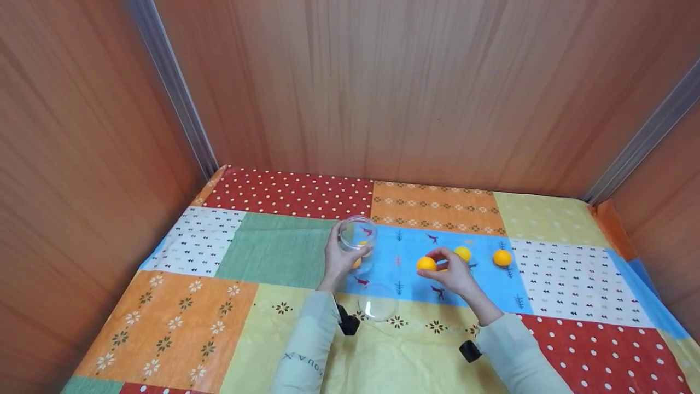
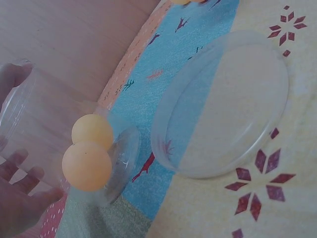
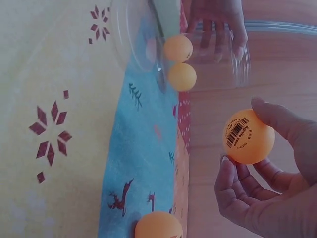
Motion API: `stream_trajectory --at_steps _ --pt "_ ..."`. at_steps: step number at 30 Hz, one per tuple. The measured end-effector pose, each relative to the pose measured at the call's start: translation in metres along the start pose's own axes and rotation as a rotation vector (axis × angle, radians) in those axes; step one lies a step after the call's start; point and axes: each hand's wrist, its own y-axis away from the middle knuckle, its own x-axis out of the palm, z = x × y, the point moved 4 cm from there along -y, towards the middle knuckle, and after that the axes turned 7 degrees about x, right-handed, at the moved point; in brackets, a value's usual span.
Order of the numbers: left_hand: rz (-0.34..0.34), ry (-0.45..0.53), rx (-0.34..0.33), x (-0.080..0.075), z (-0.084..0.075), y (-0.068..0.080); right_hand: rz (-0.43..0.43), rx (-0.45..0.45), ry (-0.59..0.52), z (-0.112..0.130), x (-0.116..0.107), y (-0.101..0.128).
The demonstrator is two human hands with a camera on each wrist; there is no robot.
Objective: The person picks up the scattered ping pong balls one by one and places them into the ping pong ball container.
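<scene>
My left hand [image 1: 336, 262] grips a clear plastic jar [image 1: 357, 234] around its side. Two orange ping-pong balls [image 2: 86, 166] lie at the bottom of the jar, as the left wrist view shows. My right hand [image 1: 455, 275] pinches another orange ping-pong ball [image 1: 426, 264] between thumb and fingers, to the right of the jar and apart from it. Printed lettering shows on this ball in the right wrist view. A clear round lid [image 1: 378, 302] lies on the cloth, nearer to me than the jar.
Beyond my right hand lies a yellow-orange ball [image 1: 462, 253], with another orange ball [image 1: 502, 258] further right. A bit of orange shows beneath my right fingers, mostly hidden. The patchwork cloth [image 1: 284, 249] covers the table. Wood-grain panels [image 1: 404, 93] stand behind and at both sides.
</scene>
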Motion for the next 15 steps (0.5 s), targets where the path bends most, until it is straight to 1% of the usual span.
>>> stream_trajectory --at_steps 5,7,12,15 --pt "-0.002 0.007 0.024 0.0 0.0 -0.002 0.025 -0.03 -0.055 0.016 0.007 -0.008" --pt "-0.005 0.012 0.031 0.0 -0.001 -0.002 0.032 -0.029 -0.066 0.023 0.01 -0.011" --pt "-0.008 0.011 0.004 0.001 0.0 -0.001 0.034 -0.005 -0.059 0.039 0.018 -0.019" --pt "-0.01 0.004 -0.002 0.001 -0.001 0.0 0.034 -0.018 -0.076 0.047 0.023 -0.024"
